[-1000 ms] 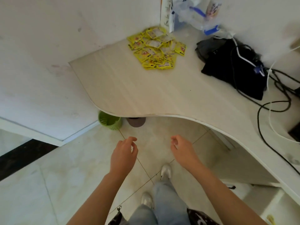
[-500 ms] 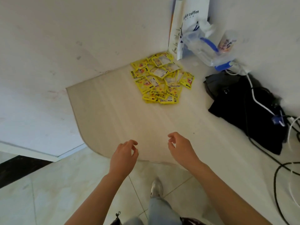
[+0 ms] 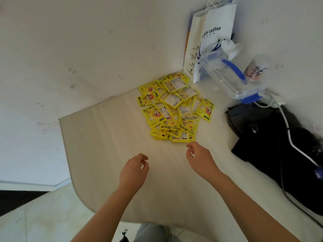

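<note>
A heap of several small yellow sachets [image 3: 173, 107] lies on the pale wooden desk [image 3: 108, 137], near the corner where two white walls meet. My right hand [image 3: 201, 158] hovers just below the heap's near edge, fingers loosely curled and holding nothing. My left hand [image 3: 134, 169] hangs above the bare desk to the left of it, farther from the heap, also loosely curled and empty. Neither hand touches a sachet.
A white paper coffee bag [image 3: 212, 37] stands in the corner. Beside it is a clear plastic box with blue clasps [image 3: 232, 79] and a cup [image 3: 255, 70]. A black bag [image 3: 272, 145] with white and black cables lies at the right. The desk's curved edge [image 3: 82, 198] drops to tiled floor.
I have stepped up to the desk. Both hands have moved from over the floor to above the desktop, the right one arriving close to the yellow sachets.
</note>
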Available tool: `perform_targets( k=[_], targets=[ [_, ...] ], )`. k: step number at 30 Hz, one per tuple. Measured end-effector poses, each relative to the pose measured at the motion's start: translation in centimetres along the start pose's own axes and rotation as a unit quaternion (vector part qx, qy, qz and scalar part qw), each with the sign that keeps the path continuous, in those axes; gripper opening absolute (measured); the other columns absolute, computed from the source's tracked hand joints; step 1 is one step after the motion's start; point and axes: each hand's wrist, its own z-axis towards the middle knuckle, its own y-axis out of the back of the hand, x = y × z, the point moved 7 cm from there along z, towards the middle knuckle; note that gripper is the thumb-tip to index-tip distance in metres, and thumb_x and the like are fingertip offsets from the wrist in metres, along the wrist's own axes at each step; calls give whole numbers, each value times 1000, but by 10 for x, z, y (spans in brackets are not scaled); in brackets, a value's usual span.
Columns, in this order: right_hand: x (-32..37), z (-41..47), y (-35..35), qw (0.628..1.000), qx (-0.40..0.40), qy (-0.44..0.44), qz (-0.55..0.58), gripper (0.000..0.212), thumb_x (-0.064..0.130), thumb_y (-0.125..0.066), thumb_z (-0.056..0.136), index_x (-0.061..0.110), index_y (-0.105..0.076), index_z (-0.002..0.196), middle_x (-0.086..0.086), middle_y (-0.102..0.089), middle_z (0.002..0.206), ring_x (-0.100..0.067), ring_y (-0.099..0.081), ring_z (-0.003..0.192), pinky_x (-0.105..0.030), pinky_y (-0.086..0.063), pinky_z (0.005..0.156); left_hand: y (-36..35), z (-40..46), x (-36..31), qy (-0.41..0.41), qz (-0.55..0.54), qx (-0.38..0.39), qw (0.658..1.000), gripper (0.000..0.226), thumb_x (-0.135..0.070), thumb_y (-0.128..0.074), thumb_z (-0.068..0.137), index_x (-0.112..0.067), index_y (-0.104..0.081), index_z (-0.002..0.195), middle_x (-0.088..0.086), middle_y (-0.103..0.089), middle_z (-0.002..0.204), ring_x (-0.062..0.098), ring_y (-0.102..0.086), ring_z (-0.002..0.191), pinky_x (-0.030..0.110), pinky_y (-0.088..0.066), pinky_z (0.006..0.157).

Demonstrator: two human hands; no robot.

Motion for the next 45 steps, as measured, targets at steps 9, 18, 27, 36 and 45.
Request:
perform_targets(
  k=[9,18,27,36,45],
  targets=[
    [18,75,17,999,-5,-34,-27,30,17,-50,94,10,-55,122,-8,-62,118,-24,-59,108,-32,-46,88,10,92,-12,32,-13,49,998,21,-19,-54,89,-20,-63,108,-6,-63,97,16,-61,92,30,-49,79],
    [17,143,33,994,18,-53,-99,31,19,-47,94,8,-57,121,-12,-53,124,-30,-53,115,-36,-45,93,4,157,-22,143,-95,45,984,37,-18,-58,89,-10,-55,125,7,-61,121,23,-56,110,28,-41,84],
    [31,194,18,971,53,33,-231,46,23,-39,98,10,-37,143,-7,-36,150,-34,-32,132,-39,-32,109,-14,203,-35,258,-146,-15,955,67,-43,-66,83,-8,-43,134,13,-51,131,32,-51,118,47,-44,100],
    [18,182,-5,957,36,47,-285,45,25,-45,95,23,-44,140,-1,-31,154,-41,-24,138,-53,-23,112,-24,209,-48,251,2,-14,968,84,-56,-67,74,-10,-31,135,10,-38,133,34,-34,126,43,-32,104],
    [16,157,-1,964,-36,56,-256,25,23,-67,82,24,-68,107,-2,-65,114,-32,-62,106,-49,-50,89,-16,197,-24,224,4,25,974,88,-41,-77,72,-11,-29,140,13,-36,137,36,-32,129,43,-32,105]
  ],
)
